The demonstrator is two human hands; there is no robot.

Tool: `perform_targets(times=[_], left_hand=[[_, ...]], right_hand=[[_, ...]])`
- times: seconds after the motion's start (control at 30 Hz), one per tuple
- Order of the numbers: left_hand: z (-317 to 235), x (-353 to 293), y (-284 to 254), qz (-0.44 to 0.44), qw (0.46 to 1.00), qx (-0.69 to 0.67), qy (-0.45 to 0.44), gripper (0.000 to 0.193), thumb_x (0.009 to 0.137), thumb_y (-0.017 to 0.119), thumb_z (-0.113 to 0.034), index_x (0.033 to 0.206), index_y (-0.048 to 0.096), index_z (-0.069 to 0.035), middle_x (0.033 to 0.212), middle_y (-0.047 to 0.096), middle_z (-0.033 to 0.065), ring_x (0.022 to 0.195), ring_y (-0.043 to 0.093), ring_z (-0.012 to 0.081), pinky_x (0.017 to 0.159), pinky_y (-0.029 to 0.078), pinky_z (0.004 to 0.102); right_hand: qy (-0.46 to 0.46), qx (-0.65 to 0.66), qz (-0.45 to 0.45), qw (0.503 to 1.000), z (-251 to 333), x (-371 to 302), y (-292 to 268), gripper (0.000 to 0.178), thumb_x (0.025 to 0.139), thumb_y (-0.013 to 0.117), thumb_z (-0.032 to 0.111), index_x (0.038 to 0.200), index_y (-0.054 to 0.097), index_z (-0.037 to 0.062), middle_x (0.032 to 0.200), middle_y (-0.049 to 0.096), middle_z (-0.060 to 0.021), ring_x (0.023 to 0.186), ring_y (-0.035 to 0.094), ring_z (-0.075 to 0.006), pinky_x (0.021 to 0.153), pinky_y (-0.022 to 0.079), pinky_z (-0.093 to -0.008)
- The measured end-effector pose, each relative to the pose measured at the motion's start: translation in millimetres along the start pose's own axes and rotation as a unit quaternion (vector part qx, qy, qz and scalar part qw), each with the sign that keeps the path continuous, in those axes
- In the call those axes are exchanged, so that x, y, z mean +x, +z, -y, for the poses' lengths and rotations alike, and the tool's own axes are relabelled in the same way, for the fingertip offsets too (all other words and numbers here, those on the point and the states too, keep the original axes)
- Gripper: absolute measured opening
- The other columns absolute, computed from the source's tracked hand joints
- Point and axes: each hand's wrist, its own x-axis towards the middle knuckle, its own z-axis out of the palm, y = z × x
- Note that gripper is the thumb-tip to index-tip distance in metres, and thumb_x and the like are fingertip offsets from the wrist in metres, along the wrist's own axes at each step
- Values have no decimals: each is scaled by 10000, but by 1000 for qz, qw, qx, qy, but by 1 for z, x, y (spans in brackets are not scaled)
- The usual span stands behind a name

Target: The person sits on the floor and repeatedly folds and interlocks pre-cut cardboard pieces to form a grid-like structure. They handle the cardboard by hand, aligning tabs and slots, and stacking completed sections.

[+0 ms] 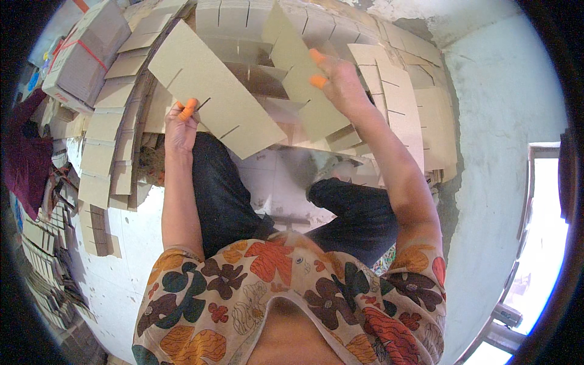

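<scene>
My left hand (182,126), with an orange finger cover, pinches the lower left edge of a slotted cardboard strip (222,97). That strip is tilted and has a few short slits along one side. Two orange finger covers show on my right hand (339,80), which grips a second cardboard strip (299,76) by its right edge, also slanted and slightly blurred. The two strips are apart. Behind them, partly hidden, stand upright slotted cardboard dividers (258,79).
Stacks of slotted cardboard lie on the left (103,152) and on the right (395,103). A cardboard box (85,52) with red strapping is at the far left. More cardboard pieces (45,261) sit lower left. A pale wall (493,121) rises on the right.
</scene>
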Motion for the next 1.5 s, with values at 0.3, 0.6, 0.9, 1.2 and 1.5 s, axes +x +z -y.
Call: perform_targets(times=[0.3, 0.6, 0.9, 1.2, 1.5], left_hand=[[-11, -9, 9, -27, 997, 32, 62, 136, 814, 609, 10, 945, 574, -1, 936, 628, 66, 873, 604, 144, 800, 488, 239], [-32, -18, 102, 23, 996, -53, 70, 133, 826, 597, 6, 956, 573, -7, 945, 629, 84, 892, 612, 159, 825, 489, 264], [-5, -23, 112, 174, 614, 701, 320, 254, 705, 712, -134, 937, 645, -57, 861, 654, 106, 832, 586, 288, 778, 457, 367], [7, -11, 104, 180, 590, 708, 345, 135, 690, 658, -106, 817, 636, -63, 770, 624, 78, 769, 555, 277, 753, 414, 383], [5, -10, 109, 171, 592, 716, 328, 107, 677, 661, -97, 771, 633, -55, 765, 628, 82, 759, 554, 278, 744, 418, 373]], right_hand=[[62, -164, 168, 970, 29, 9, 21, 243, 819, 556, 206, 958, 598, 11, 893, 630, -194, 837, 609, -374, 722, 484, -449], [9, 200, -56, 978, 78, -38, 32, 613, 758, 695, 172, 1304, 432, 80, 884, 617, -213, 811, 626, -346, 672, 483, -400], [47, 2, -28, 999, 65, -14, -9, 627, 733, 675, 4, 1302, 411, 9, 1117, 579, -225, 966, 600, -337, 801, 479, -328], [19, 34, 8, 999, 59, 1, 15, 393, 730, 615, 19, 1089, 465, -38, 838, 584, -269, 822, 571, -435, 705, 459, -457], [61, 22, 66, 996, 67, 17, 13, 576, 756, 602, -11, 1294, 396, -12, 1035, 570, -277, 977, 535, -428, 808, 450, -398]])
